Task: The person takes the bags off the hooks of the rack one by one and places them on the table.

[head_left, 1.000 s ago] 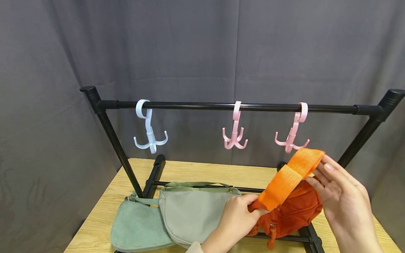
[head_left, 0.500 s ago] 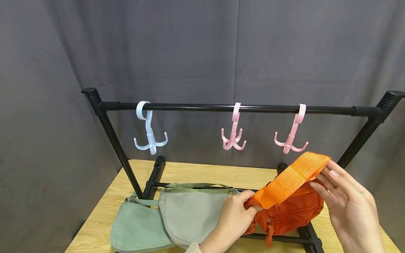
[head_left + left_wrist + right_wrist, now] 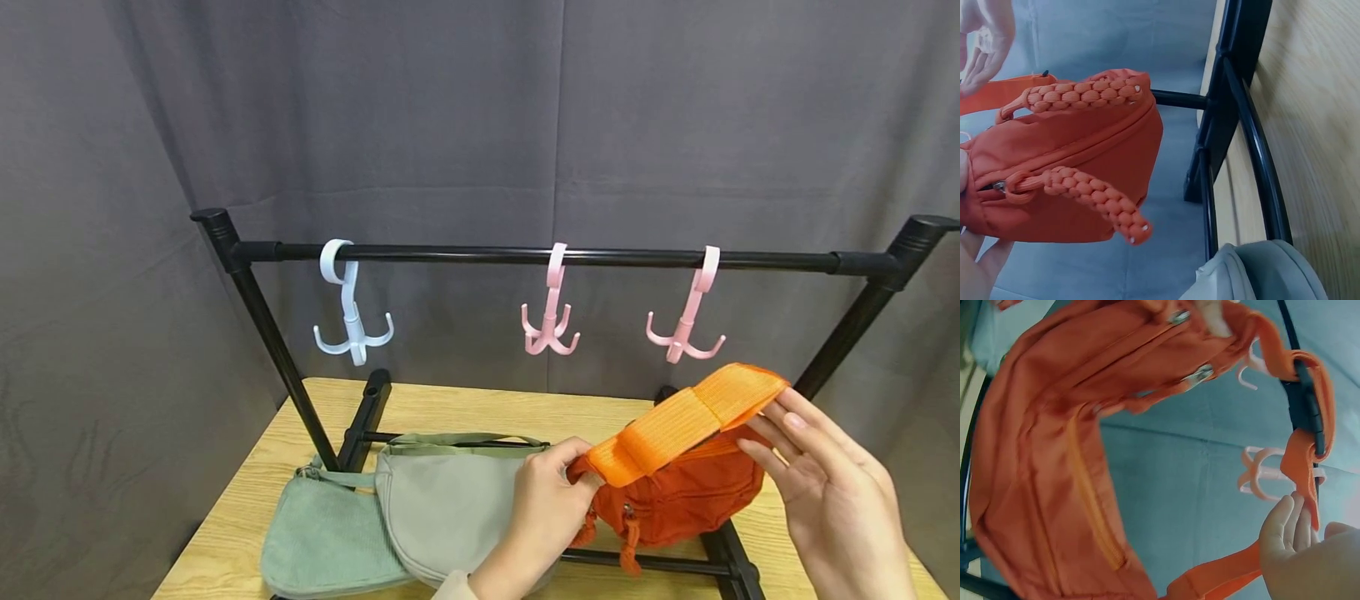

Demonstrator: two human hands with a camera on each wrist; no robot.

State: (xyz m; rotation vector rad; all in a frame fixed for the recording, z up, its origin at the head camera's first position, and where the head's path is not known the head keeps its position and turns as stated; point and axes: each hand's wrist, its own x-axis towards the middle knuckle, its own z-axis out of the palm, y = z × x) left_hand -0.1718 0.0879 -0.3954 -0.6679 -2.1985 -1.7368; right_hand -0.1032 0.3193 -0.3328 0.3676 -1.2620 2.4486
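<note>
In the head view, my left hand (image 3: 547, 504) grips the left end of an orange bag (image 3: 682, 500) near the base of its strap. The bag hangs tilted in front of the rack's lower bar, with braided zip pulls dangling. Its wide orange strap (image 3: 686, 425) arches up to the right over the fingers of my right hand (image 3: 828, 492), which are fairly straight with the thumb apart. In the right wrist view, the strap's black buckle (image 3: 1310, 406) is visible. Two pink hooks (image 3: 551, 321) and a pale blue hook (image 3: 352, 317) hang from the top bar.
A black rack (image 3: 450, 256) stands on the wooden table (image 3: 465, 400). On its left lie a green corduroy bag (image 3: 326, 533) and a grey-green bag (image 3: 450, 508), overlapping at the lower bar. Grey curtain (image 3: 450, 125) covers the back and sides.
The left hand and bag end have moved left and slightly up. The right hand has moved a little right and down, so the strap lies flatter and lower beneath the right pink hook.
</note>
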